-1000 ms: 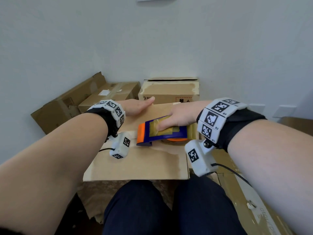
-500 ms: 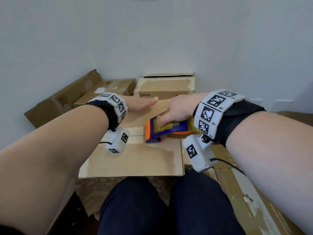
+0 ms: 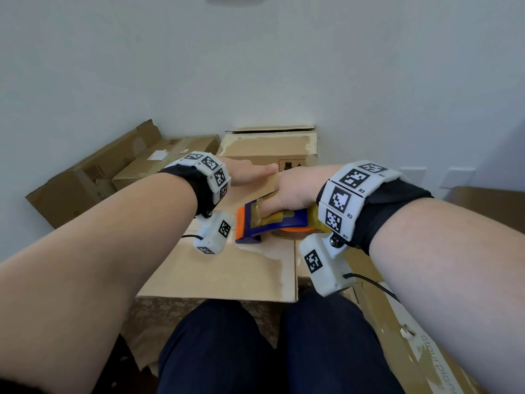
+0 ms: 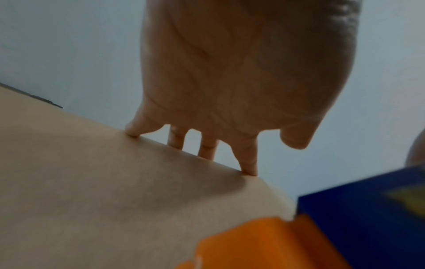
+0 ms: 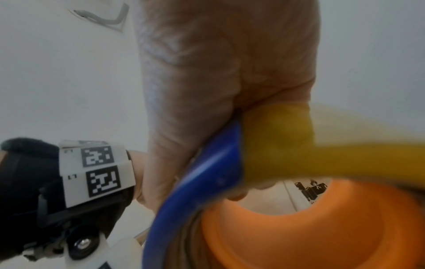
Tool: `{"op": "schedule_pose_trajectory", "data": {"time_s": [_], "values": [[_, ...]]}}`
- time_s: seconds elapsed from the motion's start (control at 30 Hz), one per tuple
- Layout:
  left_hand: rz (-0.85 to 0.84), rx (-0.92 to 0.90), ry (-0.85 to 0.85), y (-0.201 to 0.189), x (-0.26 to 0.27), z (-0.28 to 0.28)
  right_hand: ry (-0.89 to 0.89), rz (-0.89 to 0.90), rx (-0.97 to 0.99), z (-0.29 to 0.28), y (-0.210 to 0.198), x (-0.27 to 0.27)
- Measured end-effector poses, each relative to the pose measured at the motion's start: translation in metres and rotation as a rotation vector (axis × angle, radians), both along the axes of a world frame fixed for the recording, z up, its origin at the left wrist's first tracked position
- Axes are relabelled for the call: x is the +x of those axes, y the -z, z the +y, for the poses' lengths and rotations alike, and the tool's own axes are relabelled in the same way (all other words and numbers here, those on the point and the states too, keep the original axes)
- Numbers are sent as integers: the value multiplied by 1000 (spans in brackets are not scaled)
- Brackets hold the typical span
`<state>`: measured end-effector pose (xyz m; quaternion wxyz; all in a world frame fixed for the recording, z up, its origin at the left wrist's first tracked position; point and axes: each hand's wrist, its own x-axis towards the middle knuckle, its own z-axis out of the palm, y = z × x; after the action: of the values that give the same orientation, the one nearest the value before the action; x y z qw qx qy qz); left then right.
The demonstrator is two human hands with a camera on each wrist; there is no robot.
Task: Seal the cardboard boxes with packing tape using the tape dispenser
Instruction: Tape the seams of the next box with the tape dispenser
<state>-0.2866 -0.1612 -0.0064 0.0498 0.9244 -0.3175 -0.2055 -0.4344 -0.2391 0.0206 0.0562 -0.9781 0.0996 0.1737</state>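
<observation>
A brown cardboard box (image 3: 221, 268) lies in front of my knees with its top flaps down. On it sits a blue and orange tape dispenser (image 3: 272, 223) with a tape roll. My right hand (image 3: 292, 191) grips the dispenser from above, thumb along its top. The right wrist view shows the blue frame (image 5: 207, 172) and the orange hub (image 5: 299, 227) under my palm. My left hand (image 3: 250, 173) lies flat on the box's far part, fingers straight. In the left wrist view the fingertips (image 4: 249, 169) touch the cardboard (image 4: 103, 191) near its far edge.
More cardboard boxes stand against the white wall: a flattened one (image 3: 85, 177) at the left, a closed one (image 3: 170, 155) beside it and one with a warning label (image 3: 272, 149) behind my hands. Another box (image 3: 412, 336) lies by my right leg.
The dispenser has slid along the box top under my right hand and its orange front now stands lower toward the cardboard. My left hand stays flat on the far part.
</observation>
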Motion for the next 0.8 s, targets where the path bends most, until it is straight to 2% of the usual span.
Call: {"op": "schedule_pose_trajectory", "data": {"time_s": [0.17, 0.4, 0.67, 0.73, 0.8], "values": [[19, -22, 11, 16, 26, -5, -6, -43, 94, -11, 1, -15], [127, -85, 88, 4, 7, -2, 13, -77, 186, -28, 1, -29], [60, -68, -51, 35, 52, -13, 117, -23, 180, -69, 8, -58], [45, -58, -77, 29, 38, -13, 110, -25, 154, -66, 7, -54], [25, -13, -51, 7, -2, -11, 102, -22, 118, -63, 5, -51]]}}
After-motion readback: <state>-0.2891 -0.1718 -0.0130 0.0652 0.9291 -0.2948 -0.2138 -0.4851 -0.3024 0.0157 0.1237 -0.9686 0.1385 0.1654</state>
